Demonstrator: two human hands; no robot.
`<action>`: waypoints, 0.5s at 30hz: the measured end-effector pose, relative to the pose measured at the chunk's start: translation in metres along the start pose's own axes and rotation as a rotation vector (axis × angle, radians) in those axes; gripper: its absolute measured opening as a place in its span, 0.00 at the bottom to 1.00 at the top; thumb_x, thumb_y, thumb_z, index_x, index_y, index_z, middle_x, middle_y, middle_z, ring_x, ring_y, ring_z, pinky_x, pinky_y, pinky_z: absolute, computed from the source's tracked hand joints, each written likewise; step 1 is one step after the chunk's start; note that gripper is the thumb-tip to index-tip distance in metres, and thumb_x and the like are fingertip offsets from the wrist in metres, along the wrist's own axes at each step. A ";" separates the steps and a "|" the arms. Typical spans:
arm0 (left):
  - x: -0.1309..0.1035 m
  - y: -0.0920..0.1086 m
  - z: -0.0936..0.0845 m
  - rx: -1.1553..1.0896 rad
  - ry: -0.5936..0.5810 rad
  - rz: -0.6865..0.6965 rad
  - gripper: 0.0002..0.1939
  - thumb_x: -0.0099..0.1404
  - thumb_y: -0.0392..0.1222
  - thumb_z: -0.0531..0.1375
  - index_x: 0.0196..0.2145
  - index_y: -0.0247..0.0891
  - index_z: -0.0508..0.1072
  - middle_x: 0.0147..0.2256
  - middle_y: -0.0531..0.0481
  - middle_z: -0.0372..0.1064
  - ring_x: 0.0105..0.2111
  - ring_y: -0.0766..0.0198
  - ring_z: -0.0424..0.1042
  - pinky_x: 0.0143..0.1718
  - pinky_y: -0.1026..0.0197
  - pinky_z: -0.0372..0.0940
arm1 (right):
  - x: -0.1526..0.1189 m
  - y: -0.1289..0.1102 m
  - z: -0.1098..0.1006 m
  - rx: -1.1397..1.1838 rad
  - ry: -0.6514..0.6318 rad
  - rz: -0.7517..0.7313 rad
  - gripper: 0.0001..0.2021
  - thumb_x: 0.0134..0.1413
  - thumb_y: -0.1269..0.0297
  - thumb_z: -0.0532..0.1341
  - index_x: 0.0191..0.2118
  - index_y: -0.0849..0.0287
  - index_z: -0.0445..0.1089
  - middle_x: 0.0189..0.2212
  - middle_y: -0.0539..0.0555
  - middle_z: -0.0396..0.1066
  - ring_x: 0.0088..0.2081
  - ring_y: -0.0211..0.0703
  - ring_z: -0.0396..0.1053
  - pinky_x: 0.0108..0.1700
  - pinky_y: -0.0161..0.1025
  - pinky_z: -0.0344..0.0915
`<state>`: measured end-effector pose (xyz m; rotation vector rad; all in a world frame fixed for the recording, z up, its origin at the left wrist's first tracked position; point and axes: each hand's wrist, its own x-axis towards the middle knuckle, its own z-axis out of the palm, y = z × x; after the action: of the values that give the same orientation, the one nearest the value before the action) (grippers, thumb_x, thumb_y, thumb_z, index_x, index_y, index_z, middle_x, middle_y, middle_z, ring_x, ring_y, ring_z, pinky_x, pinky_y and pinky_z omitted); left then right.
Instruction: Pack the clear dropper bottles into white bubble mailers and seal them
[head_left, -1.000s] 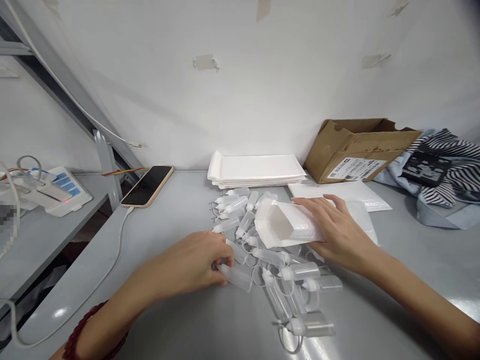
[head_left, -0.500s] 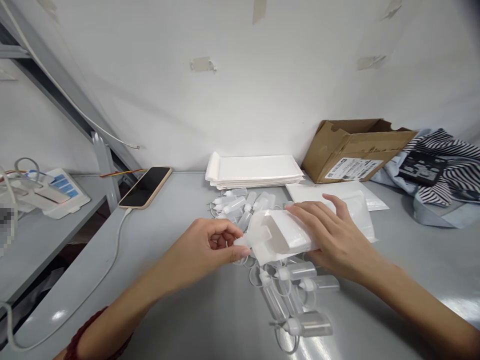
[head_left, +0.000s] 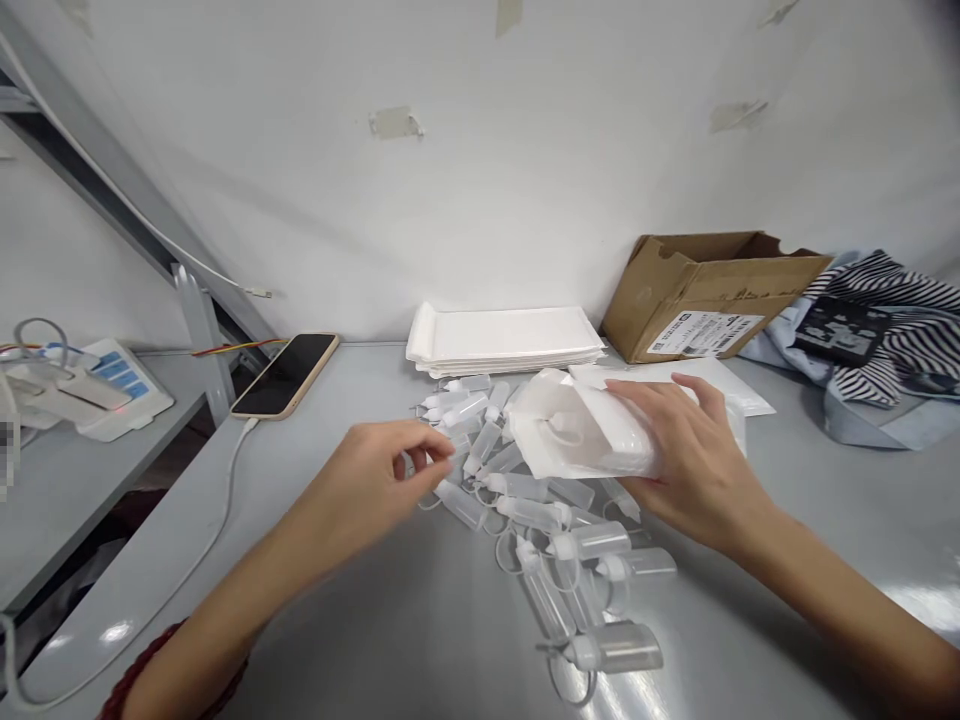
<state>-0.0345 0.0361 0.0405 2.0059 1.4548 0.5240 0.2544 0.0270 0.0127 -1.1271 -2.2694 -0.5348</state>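
Note:
My right hand (head_left: 686, 455) grips a white padded envelope (head_left: 637, 440), its mouth held open toward the left. Just inside that mouth, the white nozzle cap of a small plastic squeeze bottle (head_left: 561, 428) shows. To the left, my left hand (head_left: 394, 465) hovers at the edge of a pile of clear squeeze bottles (head_left: 529, 512), its fingers curled and thumb a little apart, with nothing seen between them. The bottles have white tips and looped cap straps. Several more bottles (head_left: 457, 405) lie behind, partly hidden by the envelope.
A stack of white envelopes (head_left: 510, 340) lies against the wall, with another envelope (head_left: 720, 385) to its right. An open cardboard box (head_left: 709, 300) and striped cloth (head_left: 900, 330) stand back right. A phone (head_left: 289, 375) on a white cable lies left.
My left hand has let go of a bottle at the envelope's mouth and drawn back left. That bottle now sits inside the envelope, which my right hand has raised and tipped slightly.

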 end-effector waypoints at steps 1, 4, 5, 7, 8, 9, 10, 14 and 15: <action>0.001 -0.003 0.000 0.071 -0.112 0.011 0.07 0.61 0.43 0.58 0.34 0.43 0.76 0.31 0.55 0.74 0.29 0.64 0.70 0.28 0.64 0.63 | 0.000 0.001 0.000 -0.007 0.019 0.004 0.24 0.50 0.72 0.56 0.54 0.68 0.55 0.44 0.68 0.70 0.42 0.56 0.69 0.51 0.59 0.55; 0.001 -0.010 0.003 0.172 -0.357 0.089 0.09 0.58 0.36 0.58 0.36 0.44 0.76 0.35 0.55 0.71 0.32 0.65 0.68 0.32 0.64 0.61 | 0.000 0.001 0.002 -0.007 0.024 -0.002 0.24 0.50 0.71 0.56 0.54 0.68 0.55 0.44 0.68 0.70 0.42 0.57 0.69 0.51 0.59 0.55; 0.000 -0.010 0.003 0.178 -0.405 0.105 0.09 0.57 0.35 0.58 0.35 0.43 0.76 0.35 0.55 0.70 0.32 0.65 0.67 0.32 0.65 0.60 | -0.001 0.000 0.003 -0.004 0.014 -0.004 0.24 0.50 0.71 0.56 0.54 0.68 0.55 0.44 0.68 0.70 0.43 0.56 0.69 0.51 0.59 0.55; -0.001 -0.007 0.001 0.150 -0.496 0.119 0.06 0.55 0.37 0.60 0.32 0.42 0.76 0.32 0.55 0.69 0.30 0.66 0.66 0.31 0.66 0.58 | -0.001 -0.001 0.005 0.003 -0.016 -0.002 0.24 0.50 0.71 0.56 0.54 0.68 0.55 0.44 0.67 0.69 0.43 0.56 0.69 0.52 0.59 0.54; -0.002 -0.005 -0.002 0.113 -0.546 0.123 0.04 0.55 0.39 0.62 0.31 0.42 0.76 0.30 0.55 0.69 0.29 0.66 0.65 0.29 0.66 0.57 | -0.002 -0.002 0.005 0.007 -0.036 0.002 0.24 0.49 0.72 0.56 0.54 0.68 0.55 0.44 0.66 0.69 0.43 0.56 0.69 0.52 0.59 0.54; -0.003 -0.002 -0.006 0.058 -0.598 0.126 0.05 0.55 0.42 0.63 0.31 0.41 0.77 0.28 0.56 0.69 0.27 0.67 0.64 0.27 0.67 0.56 | -0.002 -0.003 0.006 0.011 -0.058 0.004 0.25 0.49 0.72 0.55 0.54 0.68 0.54 0.43 0.66 0.69 0.43 0.55 0.68 0.53 0.59 0.53; -0.004 0.002 -0.010 -0.008 -0.637 0.125 0.06 0.55 0.44 0.64 0.31 0.41 0.77 0.26 0.56 0.68 0.26 0.68 0.63 0.26 0.67 0.56 | -0.002 -0.004 0.006 0.014 -0.081 0.002 0.25 0.48 0.73 0.55 0.54 0.68 0.54 0.43 0.66 0.69 0.44 0.55 0.68 0.53 0.60 0.53; -0.004 0.012 -0.016 -0.247 -0.499 0.039 0.11 0.59 0.48 0.62 0.37 0.40 0.75 0.21 0.57 0.66 0.22 0.69 0.62 0.23 0.69 0.55 | -0.003 -0.008 0.006 0.033 -0.131 -0.042 0.28 0.45 0.75 0.53 0.55 0.66 0.53 0.45 0.66 0.69 0.45 0.56 0.67 0.53 0.62 0.51; -0.003 0.013 -0.014 -0.256 -0.403 0.017 0.12 0.59 0.49 0.62 0.37 0.40 0.75 0.20 0.58 0.65 0.22 0.70 0.61 0.22 0.69 0.55 | -0.003 -0.009 0.005 0.036 -0.132 -0.058 0.28 0.44 0.76 0.53 0.55 0.66 0.52 0.45 0.66 0.69 0.45 0.56 0.67 0.53 0.63 0.51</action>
<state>-0.0350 0.0337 0.0594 1.7943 1.0697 0.2735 0.2471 0.0233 0.0059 -1.1114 -2.4209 -0.4516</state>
